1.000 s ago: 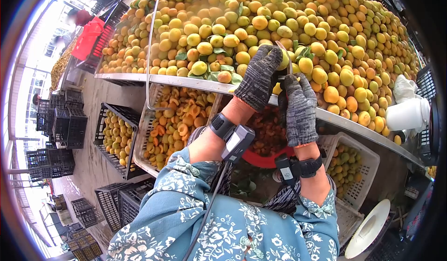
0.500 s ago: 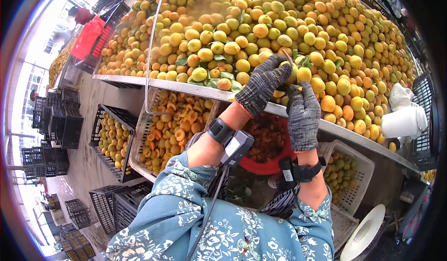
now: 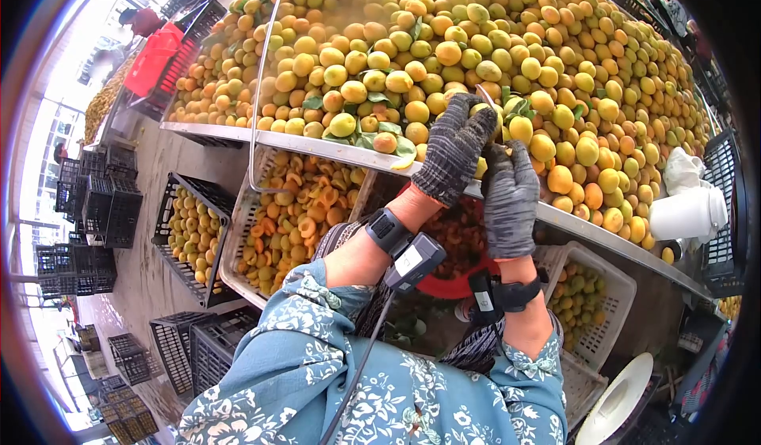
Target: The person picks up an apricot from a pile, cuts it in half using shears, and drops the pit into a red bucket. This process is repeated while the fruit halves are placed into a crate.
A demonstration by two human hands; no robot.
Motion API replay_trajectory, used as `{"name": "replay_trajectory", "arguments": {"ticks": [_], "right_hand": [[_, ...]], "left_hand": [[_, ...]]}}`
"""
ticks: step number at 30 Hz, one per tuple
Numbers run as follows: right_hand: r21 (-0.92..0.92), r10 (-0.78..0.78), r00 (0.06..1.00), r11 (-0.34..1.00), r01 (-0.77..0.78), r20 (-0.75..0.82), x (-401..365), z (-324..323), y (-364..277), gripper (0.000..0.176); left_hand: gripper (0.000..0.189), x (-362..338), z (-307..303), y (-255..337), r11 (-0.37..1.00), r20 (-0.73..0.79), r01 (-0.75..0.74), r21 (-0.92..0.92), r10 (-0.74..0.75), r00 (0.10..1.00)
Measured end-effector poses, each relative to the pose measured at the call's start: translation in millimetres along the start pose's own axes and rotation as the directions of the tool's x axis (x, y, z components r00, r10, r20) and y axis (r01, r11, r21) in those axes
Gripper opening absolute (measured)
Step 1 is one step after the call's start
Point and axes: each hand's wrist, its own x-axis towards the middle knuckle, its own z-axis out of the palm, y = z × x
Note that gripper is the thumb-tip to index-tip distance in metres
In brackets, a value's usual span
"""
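My left hand [image 3: 457,147], in a dark grey knit glove, is closed at the front edge of the apricot heap [image 3: 357,64]. A yellow apricot [image 3: 481,167] shows partly between it and my right hand [image 3: 510,195], gloved alike and closed close beside it. A thin curved knife blade [image 3: 485,96] sticks up above the fingers; its lower part runs down toward my right hand, where the grip is mostly hidden. Whole apricots and a few green leaves [image 3: 379,140] lie around both hands.
The metal table rim [image 3: 317,150] runs below my hands, with a bent metal rod [image 3: 255,120] at left. Under it stand a crate of halved apricots [image 3: 238,258], a red tub [image 3: 452,286] and a white crate [image 3: 614,310]. A white bucket [image 3: 686,213] is at right.
My hands have drawn slightly down toward the rim, and the right hand has turned a little. The apricot between them shows less and lower; the knife blade still points up.
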Motion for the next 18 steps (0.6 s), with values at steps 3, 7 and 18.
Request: {"name": "replay_trajectory", "arguments": {"ticks": [3, 7, 18], "right_hand": [[0.644, 0.379, 0.878, 0.601, -0.474, 0.292, 0, 0, -9, 0.011], [0.475, 0.319, 0.914, 0.782, -0.403, 0.25, -1, -2, -4, 0.024], [0.524, 0.283, 0.935, 0.774, -0.355, 0.215, 2, 9, 7, 0.026]], "left_hand": [[0.02, 5, -6, 0, 0.996, 0.033, 0.057, -0.065, -0.055, 0.998], [0.028, 3, -18, -19, 0.733, 0.192, -0.446, 0.513, 0.408, 0.892], [0.029, -5, -12, -51, 0.995, 0.056, -0.076, 0.071, 0.072, 0.996]]}}
